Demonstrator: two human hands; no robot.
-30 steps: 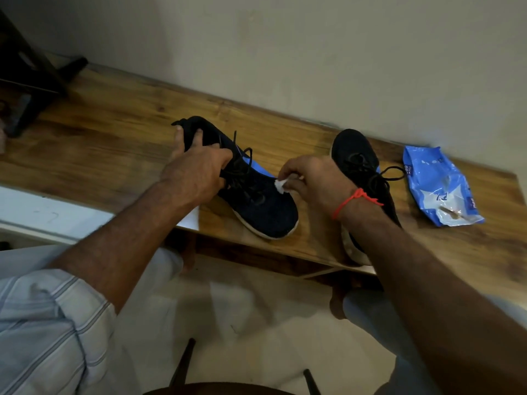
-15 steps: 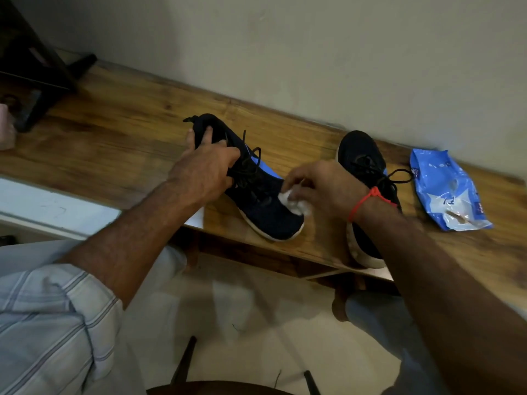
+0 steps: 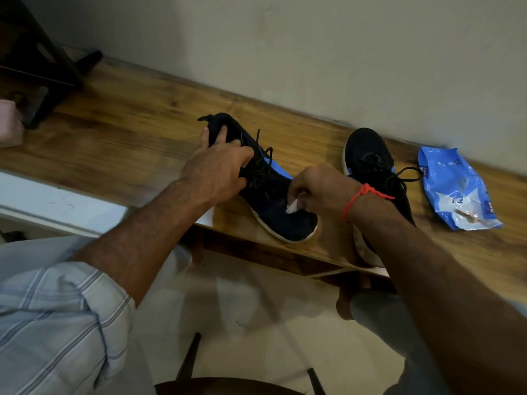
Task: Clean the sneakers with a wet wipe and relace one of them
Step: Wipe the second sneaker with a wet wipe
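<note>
The right hand (image 3: 319,189) is curled around a small white wet wipe (image 3: 292,207) and presses it onto the dark fabric over the toe of the near sneaker (image 3: 273,201). The left hand (image 3: 216,172) grips that same shoe around its heel and collar, fingers hooked over the opening, and steadies it on the wooden worktop (image 3: 128,132). The shoe's laces look loose, though threaded through at least some eyelets. Just beside the right wrist lies the second sneaker (image 3: 368,158), with its toe toward the wall and its black laces trailing out to the side. Beyond it, near the wall, rests the blue pack of wipes (image 3: 456,189).

As a judgement, the task is at an early stage: wiping of the first shoe is under way, the second looks untouched, and relacing is not yet begun.
</note>
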